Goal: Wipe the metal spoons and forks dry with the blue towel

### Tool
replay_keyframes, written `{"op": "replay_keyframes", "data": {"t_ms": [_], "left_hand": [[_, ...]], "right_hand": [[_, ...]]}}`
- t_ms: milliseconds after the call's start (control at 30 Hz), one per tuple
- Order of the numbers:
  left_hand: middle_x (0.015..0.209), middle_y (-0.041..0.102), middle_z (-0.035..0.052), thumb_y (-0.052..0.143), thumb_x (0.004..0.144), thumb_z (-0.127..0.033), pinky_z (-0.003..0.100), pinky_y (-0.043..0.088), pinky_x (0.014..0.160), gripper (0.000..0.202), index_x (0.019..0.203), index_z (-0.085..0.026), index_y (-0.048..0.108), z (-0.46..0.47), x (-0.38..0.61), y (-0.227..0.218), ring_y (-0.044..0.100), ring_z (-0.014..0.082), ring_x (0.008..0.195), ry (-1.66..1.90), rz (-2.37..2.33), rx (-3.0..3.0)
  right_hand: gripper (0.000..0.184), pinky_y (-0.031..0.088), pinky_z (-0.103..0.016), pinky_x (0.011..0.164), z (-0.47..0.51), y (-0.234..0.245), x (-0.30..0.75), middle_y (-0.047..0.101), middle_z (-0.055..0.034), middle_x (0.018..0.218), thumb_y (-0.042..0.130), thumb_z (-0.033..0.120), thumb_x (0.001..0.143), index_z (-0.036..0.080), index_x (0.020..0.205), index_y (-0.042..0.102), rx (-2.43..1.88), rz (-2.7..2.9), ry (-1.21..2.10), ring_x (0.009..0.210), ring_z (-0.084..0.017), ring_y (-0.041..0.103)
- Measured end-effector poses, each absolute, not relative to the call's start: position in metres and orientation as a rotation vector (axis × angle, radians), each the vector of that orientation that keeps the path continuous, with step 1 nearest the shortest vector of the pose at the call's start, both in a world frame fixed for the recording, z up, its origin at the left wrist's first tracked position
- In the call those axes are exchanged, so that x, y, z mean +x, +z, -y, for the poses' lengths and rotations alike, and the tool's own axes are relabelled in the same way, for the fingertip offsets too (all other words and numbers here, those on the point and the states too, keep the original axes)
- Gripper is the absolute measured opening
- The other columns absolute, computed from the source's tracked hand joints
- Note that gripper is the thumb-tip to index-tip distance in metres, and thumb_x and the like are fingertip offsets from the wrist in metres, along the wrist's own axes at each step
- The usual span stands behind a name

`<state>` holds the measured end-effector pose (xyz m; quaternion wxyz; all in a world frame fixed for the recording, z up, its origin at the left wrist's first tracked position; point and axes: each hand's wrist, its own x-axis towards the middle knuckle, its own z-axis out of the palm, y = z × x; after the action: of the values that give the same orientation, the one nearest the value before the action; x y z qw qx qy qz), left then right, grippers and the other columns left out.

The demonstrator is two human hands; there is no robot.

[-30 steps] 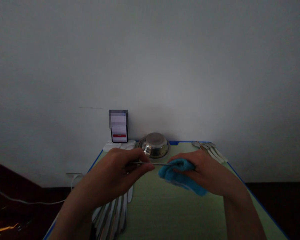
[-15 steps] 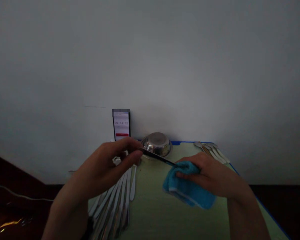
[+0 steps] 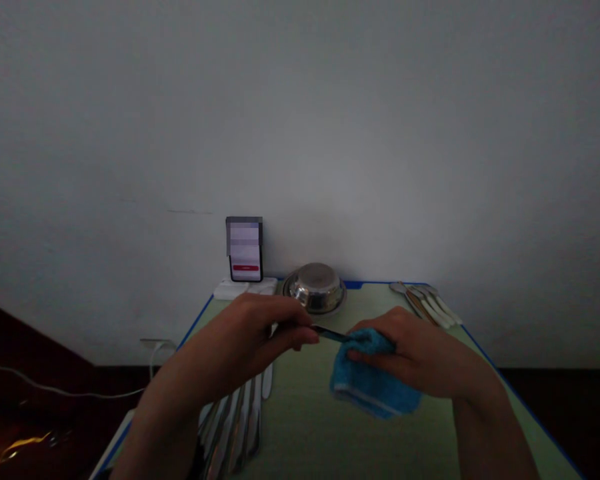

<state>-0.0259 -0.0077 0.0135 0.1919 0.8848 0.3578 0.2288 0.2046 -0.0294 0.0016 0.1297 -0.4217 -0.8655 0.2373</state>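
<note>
My left hand (image 3: 253, 337) is closed in a pinch on the handle of a thin metal utensil (image 3: 329, 333), which points right into a blue cloth (image 3: 373, 390). My right hand (image 3: 420, 353) is closed on that blue cloth, wrapping it round the far end of the utensil, so that end is hidden. Both hands hover over the middle of a pale green table (image 3: 310, 433). Under my left forearm lies a row of several metal utensils (image 3: 240, 423).
An upturned steel bowl (image 3: 316, 287) sits at the table's back edge by the wall. A phone (image 3: 245, 250) stands lit on a white block at the back left. Several more utensils (image 3: 427, 305) lie at the back right. A cable trails on the dark floor, left.
My left hand has swung back towards the right hand, bringing the utensil nearly level and deeper into the cloth. The cloth has bunched closer under my right hand.
</note>
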Motion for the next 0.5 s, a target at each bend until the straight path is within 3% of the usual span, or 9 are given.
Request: {"op": "replay_keyframes", "data": {"t_ms": [300,500], "left_hand": [[0.071,0.06,-0.0008,0.042,0.089,-0.034,0.022,0.038,0.059,0.022,0.081,-0.021,0.058,0.014,-0.014,0.003,0.055,0.0128,0.066,0.331,-1.067,2.602],[0.068,0.057,-0.0011,0.037,0.091,-0.033,0.022,0.038,0.059,0.026,0.081,-0.018,0.057,0.012,-0.022,0.008,0.053,0.0114,0.063,0.436,-0.997,2.595]], "right_hand": [[0.023,0.038,-0.024,0.064,0.029,-0.005,0.189,0.064,-0.0007,0.072,0.045,0.035,0.087,0.019,0.083,0.061,-1.169,2.538,0.638,0.068,-0.013,0.058],[0.023,0.038,-0.024,0.062,0.028,-0.003,0.193,0.065,-0.0006,0.072,0.046,0.036,0.087,0.02,0.085,0.062,-1.203,2.492,0.624,0.067,-0.014,0.058]]}}
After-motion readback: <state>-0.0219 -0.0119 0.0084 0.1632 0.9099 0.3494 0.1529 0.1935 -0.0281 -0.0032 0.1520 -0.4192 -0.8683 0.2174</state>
